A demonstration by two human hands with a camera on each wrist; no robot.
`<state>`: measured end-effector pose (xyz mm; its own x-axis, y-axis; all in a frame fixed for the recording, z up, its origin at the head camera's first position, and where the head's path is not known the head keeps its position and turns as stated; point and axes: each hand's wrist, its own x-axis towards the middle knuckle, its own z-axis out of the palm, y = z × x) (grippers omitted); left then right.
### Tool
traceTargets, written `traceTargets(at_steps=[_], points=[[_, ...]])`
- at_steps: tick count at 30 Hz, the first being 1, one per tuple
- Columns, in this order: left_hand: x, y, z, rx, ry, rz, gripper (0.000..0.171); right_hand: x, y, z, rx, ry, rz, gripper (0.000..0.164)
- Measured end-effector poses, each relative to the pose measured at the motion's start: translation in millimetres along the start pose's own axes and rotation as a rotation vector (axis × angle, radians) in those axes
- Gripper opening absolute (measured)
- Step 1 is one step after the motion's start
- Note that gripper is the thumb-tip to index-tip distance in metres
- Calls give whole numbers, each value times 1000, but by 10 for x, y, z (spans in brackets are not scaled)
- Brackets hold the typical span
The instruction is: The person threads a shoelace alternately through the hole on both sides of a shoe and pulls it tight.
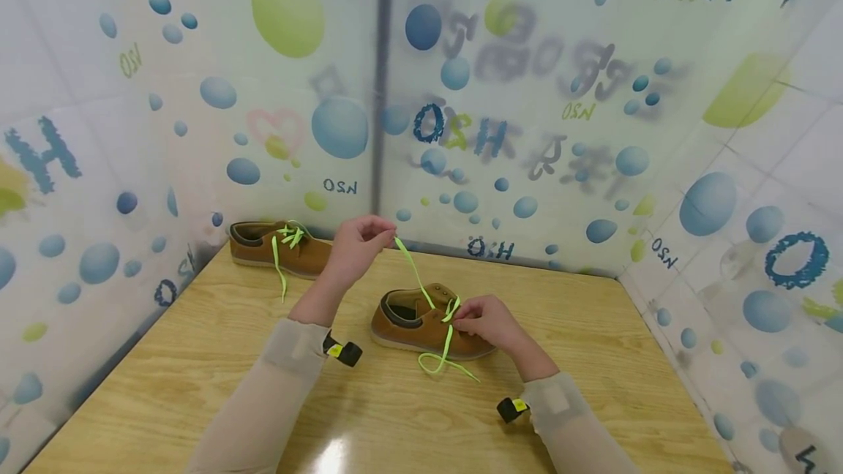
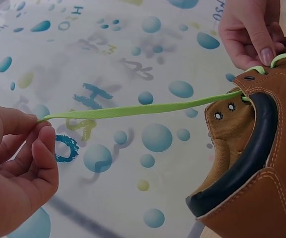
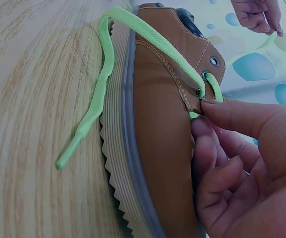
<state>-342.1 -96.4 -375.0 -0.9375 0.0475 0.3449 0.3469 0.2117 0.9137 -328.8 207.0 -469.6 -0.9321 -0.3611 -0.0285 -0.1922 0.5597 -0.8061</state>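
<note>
A brown shoe [image 1: 408, 324] with a dark padded collar stands on the table, its toe to the right. A flat neon-green shoelace [image 2: 147, 109] runs through some of its eyelets. My left hand [image 1: 358, 243] is raised above and left of the shoe and pinches one end of the lace between thumb and fingers, drawing it into a straight line from an eyelet. My right hand [image 3: 252, 158] is at the lacing, thumb and fingers pinching the lace beside an eyelet. The lace's other end lies looped on the table along the shoe's near side, its tip [image 3: 68, 153] loose.
At the table's back left stands a second brown shoe [image 1: 303, 258] with green lace tied on top and one end hanging down. The wooden table [image 1: 593, 357] meets patterned curtain-like walls [image 1: 527, 130] at its back and sides. Each wrist wears a small black camera [image 1: 510, 409].
</note>
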Motion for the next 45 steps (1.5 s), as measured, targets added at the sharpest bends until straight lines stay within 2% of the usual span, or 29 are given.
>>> traceTargets(at_steps=[5, 10, 14, 19, 24, 28, 34, 36, 40, 45], points=[[16, -52, -2, 24, -7, -11, 18, 4, 5, 7, 6, 5, 5, 7], [60, -189, -10, 67, -20, -60, 20, 10, 19, 10, 5, 9, 0, 6], [115, -366, -30, 112, -3, -107, 20, 7, 22, 14, -5, 5, -13, 8], [196, -640, -80, 212, 32, -182, 21, 10, 18, 14, -4, 2, -19, 9], [226, -849, -121, 307, -27, -278, 24, 10, 22, 20, 1, 2, -21, 10], [231, -911, -133, 358, -61, -315, 26, 6, -5, 12, -2, 5, -15, 9], [209, -801, -136, 482, 30, -253, 32, -22, -67, 19, -69, 62, 0, 11], [197, -748, -106, 490, 31, -209, 32, -33, -86, 21, -86, 82, 5, 13], [158, -632, 27, 452, -70, -118, 27, -39, -98, 18, -97, 79, 13, 18], [76, -528, 296, 491, -233, 13, 15, -68, -128, -8, -117, -15, 37, 28]])
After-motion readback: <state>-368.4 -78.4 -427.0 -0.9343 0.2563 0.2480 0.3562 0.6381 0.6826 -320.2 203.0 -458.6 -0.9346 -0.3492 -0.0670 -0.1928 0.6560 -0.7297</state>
